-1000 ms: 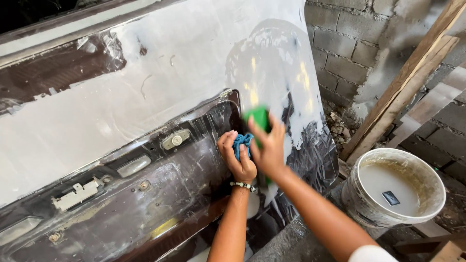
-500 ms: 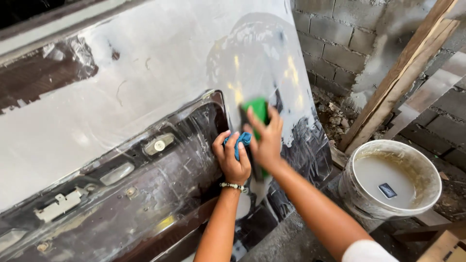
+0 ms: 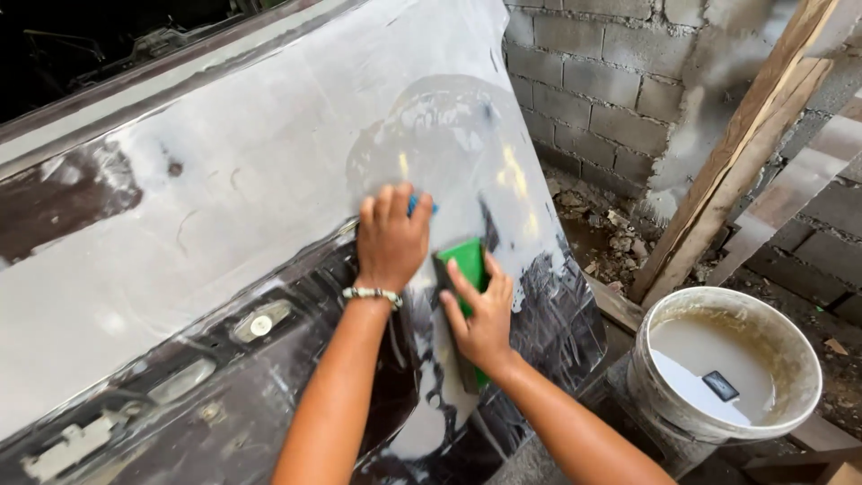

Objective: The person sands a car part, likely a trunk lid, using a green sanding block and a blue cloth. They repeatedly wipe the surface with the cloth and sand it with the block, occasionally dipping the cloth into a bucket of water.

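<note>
A large car body panel (image 3: 224, 180), coated in pale grey filler with dark glossy paint below, leans in front of me. My left hand (image 3: 391, 238) presses a blue cloth (image 3: 422, 207) flat against the wet patch of the panel; only a corner of the cloth shows. My right hand (image 3: 480, 314) lies just below and to the right, holding a green sanding block (image 3: 467, 260) against the panel. A beaded bracelet (image 3: 373, 294) circles my left wrist.
A white bucket (image 3: 790, 355) of cloudy water with a small dark piece in it stands at the lower right. A wooden plank (image 3: 736, 153) leans on the grey block wall (image 3: 611, 81). Rubble lies on the ground by the wall.
Both hands have slid up the panel. The left hand with the blue cloth has spread flat higher up, and the right hand with the green block now sits below it.
</note>
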